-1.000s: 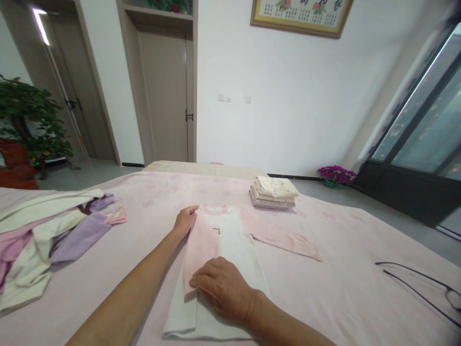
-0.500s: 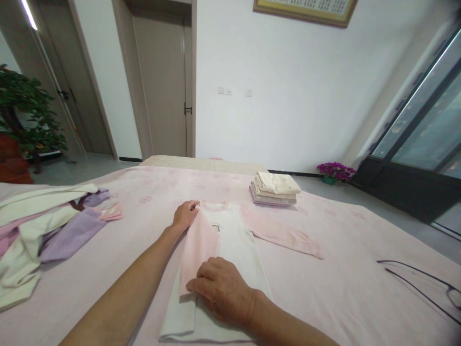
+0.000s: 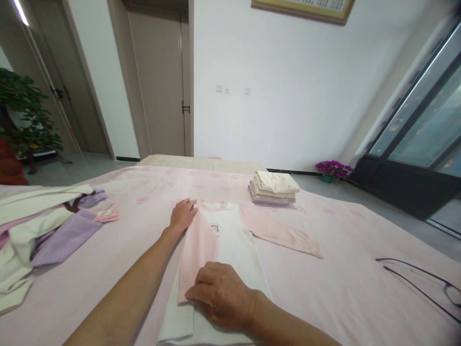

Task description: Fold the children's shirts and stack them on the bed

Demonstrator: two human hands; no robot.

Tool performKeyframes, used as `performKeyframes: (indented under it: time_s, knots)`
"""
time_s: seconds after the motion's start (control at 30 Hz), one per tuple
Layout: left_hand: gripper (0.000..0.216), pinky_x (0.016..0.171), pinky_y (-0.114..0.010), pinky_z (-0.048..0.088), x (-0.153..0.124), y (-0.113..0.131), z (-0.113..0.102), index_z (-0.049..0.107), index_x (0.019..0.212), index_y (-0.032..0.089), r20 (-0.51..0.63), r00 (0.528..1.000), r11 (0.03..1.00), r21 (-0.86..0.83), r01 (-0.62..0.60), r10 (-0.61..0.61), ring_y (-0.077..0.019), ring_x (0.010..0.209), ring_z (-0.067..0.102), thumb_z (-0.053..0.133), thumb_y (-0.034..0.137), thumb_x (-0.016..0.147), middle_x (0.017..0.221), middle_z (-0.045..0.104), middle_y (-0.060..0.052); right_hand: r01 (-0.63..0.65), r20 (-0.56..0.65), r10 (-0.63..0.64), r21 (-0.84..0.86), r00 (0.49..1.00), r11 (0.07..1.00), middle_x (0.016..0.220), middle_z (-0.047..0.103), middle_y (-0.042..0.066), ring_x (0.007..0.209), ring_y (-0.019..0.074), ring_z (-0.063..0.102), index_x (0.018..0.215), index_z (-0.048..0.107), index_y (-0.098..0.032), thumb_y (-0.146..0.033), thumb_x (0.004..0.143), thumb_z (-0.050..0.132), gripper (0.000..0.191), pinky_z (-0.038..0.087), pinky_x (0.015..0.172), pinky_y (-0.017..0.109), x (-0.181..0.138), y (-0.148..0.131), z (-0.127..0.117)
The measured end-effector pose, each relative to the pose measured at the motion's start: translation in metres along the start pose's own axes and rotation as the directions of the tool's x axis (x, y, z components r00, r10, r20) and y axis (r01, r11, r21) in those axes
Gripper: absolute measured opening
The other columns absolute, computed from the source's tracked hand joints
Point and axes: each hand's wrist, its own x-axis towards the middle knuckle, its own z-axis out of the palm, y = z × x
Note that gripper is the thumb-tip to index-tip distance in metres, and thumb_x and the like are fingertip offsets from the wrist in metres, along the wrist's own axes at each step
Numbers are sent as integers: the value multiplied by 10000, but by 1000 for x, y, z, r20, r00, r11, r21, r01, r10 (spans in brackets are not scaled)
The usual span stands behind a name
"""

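Observation:
A small white top with pink sleeves (image 3: pixel 232 245) lies flat on the pink bed cover (image 3: pixel 345 269). Its left sleeve (image 3: pixel 196 250) is folded in over the body. The right sleeve (image 3: pixel 281 235) still stretches out to the right. My left hand (image 3: pixel 183 215) rests flat by the shoulder and collar, fingers extended. My right hand (image 3: pixel 220 294) presses on the cuff end of the folded sleeve near the hem, with its fingers curled down on the cloth.
A stack of folded clothes (image 3: pixel 273 188) sits beyond the top, to the right. A loose heap of cream, pink and lilac garments (image 3: pixel 43 226) lies at the left. Dark glasses (image 3: pixel 425 283) lie at the right edge. Doors, a plant and a window surround the bed.
Both hands have stayed on the garment. The view has shifted a little, and my right hand has pressed slightly lower on the folded sleeve.

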Motion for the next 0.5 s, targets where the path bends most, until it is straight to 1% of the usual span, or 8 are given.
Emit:
performKeyframes:
  time_s: [0.17,0.27,0.33,0.4,0.43,0.5]
  knots:
    - [386,1100,-416,324,1,-1,4,627,1260,215,10,999,998,43,-45,44,-268,1280,487,454,318,931,1351,575,-104,16,-18,-16,43,1000,999,795,655,8,684,153,540,988,676,-243,-282,903,530,174,373,643,289,1,-3,0]
    - [402,1098,-403,340,0,-2,6,605,1280,200,-19,999,998,42,-39,40,-260,1284,494,448,318,930,1359,573,-113,-32,-94,39,81,995,996,800,677,10,700,153,572,986,667,-221,-282,916,502,190,412,683,300,0,-4,0]
    - [446,1111,-419,331,-2,-1,4,553,1332,153,-72,997,999,35,-5,8,-272,1324,457,415,322,943,1398,533,-149,-102,-176,119,103,977,989,903,704,30,815,166,609,1049,651,-205,-276,934,473,223,442,777,316,-1,-3,-3]
    - [490,1144,-438,291,-6,0,0,484,1384,101,-141,990,999,25,33,-29,-273,1381,386,337,320,971,1454,465,-178,-187,-223,205,100,953,977,1113,689,69,1036,191,598,1177,613,-189,-278,962,428,297,433,931,354,-2,-2,-7]
    - [503,1159,-432,271,-9,2,-2,460,1397,86,-167,985,999,19,42,-38,-261,1400,357,293,317,983,1475,438,-179,-226,-216,239,87,947,970,1245,640,93,1170,209,545,1257,573,-177,-290,974,407,347,396,1017,382,-2,-1,-9]
    - [512,1176,-389,258,-15,8,-6,453,1398,82,-185,982,1000,7,29,-27,-225,1409,346,244,316,994,1490,424,-160,-293,-147,297,47,944,955,1467,460,126,1380,245,358,1402,456,-150,-354,992,383,464,272,1143,444,-2,1,-13]
